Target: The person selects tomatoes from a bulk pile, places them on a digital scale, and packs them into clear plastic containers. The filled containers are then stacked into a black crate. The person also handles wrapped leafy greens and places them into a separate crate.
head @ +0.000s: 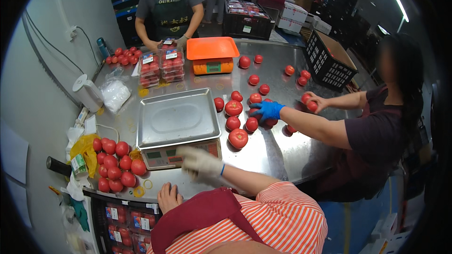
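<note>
My right hand [201,162], in a pale work glove, is over the front panel of a digital scale [160,160]. It is blurred, and whether it touches the keys or has anything under its fingers is hidden. Bare, my left hand [169,195] rests on the near edge of the metal table with nothing in it. A bare steel tray [178,118] lies on top of the scale. Loose tomatoes [114,165] are grouped to its left. More tomatoes [238,138] stand along its right side.
Across the table, a person handles clear tomato packs [172,60] beside an orange scale [213,53]. A co-worker's blue glove [268,110] grips tomatoes at right, near a black crate [330,60]. A white kettle [86,91] stands left. Packed tomatoes fill a crate [102,215] below the near edge.
</note>
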